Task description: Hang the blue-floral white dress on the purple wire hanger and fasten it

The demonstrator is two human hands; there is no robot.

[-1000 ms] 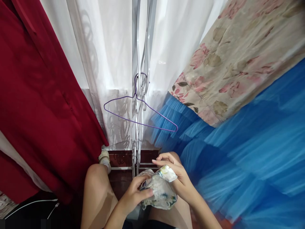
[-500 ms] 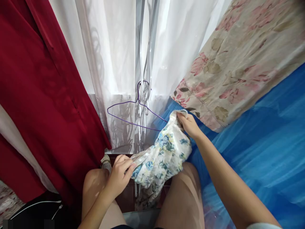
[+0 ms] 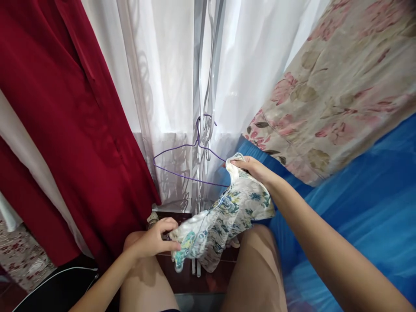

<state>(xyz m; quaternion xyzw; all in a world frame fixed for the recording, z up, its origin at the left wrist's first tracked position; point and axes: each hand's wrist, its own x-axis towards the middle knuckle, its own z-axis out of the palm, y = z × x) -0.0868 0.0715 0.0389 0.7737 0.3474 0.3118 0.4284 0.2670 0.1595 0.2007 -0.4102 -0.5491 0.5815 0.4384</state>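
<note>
A small white garment point(image 3: 227, 212) with blue, green and yellow flowers stretches slantwise between my two hands, above my knees. My right hand point(image 3: 248, 167) pinches its white-edged upper end. At the lower left end, my left hand point(image 3: 159, 238) has its thumb in front and its fingers curled behind the cloth. A thin purple hanger point(image 3: 175, 174) hangs by its hook just beyond the garment. The hanger's right end passes behind or into the garment beside my right hand; which one, I cannot tell.
White straps point(image 3: 203, 86) come down in front of a white curtain point(image 3: 169, 65) and carry the hanger. Red cloth point(image 3: 97, 143) hangs at left. Floral cloth point(image 3: 325, 95) and blue tulle point(image 3: 341, 225) hang at right, close to my right arm. A black rounded object point(image 3: 58, 290) stands lower left.
The garment's lower end has swung down and left with my left hand, whose thumb has spread from the fingers. My right hand still grips the upper end. The view has shifted slightly.
</note>
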